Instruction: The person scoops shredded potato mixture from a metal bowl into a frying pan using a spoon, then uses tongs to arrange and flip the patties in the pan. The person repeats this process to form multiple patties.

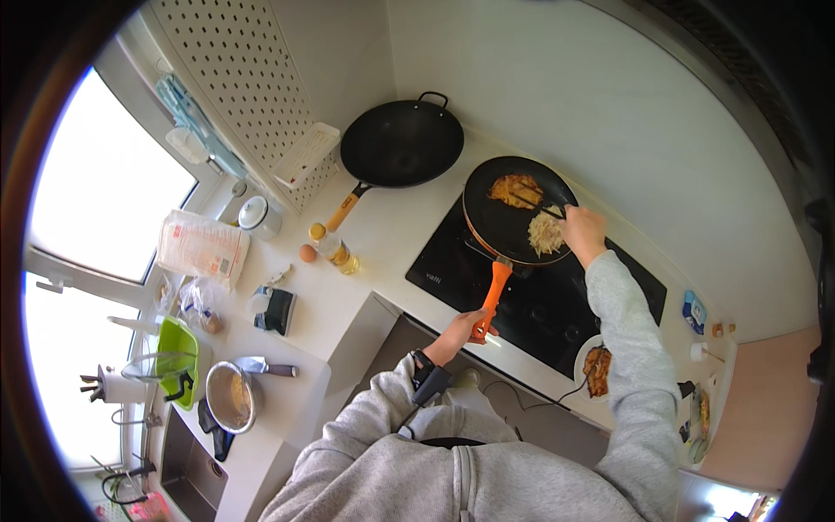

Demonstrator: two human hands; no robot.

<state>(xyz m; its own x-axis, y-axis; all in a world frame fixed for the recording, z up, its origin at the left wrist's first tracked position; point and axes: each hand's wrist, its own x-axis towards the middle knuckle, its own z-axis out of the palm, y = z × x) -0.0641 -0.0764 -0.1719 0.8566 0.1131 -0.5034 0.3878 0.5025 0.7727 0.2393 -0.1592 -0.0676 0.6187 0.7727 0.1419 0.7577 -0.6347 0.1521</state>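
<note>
My left hand (464,331) grips the orange handle (496,290) of a black frying pan (499,231) over the glass cooktop (548,326). Dark chopsticks (543,207) are held in my right hand (582,231) above the pan, their tips at a browned shredded pancake (515,191). Beside it lies a paler, shredded portion (545,233), close to my right fingers. A white plate (580,368) with browned pancakes (597,370) stands at the cooktop's right, partly hidden by my right sleeve.
A black wok (402,143) sits at the back left. Near it are an oil bottle (336,250) and an egg (308,253). Farther left stand a metal bowl (229,398), a cleaver (267,367) and a green basket (181,346), by the sink (189,470). A cable (545,406) runs near the plate.
</note>
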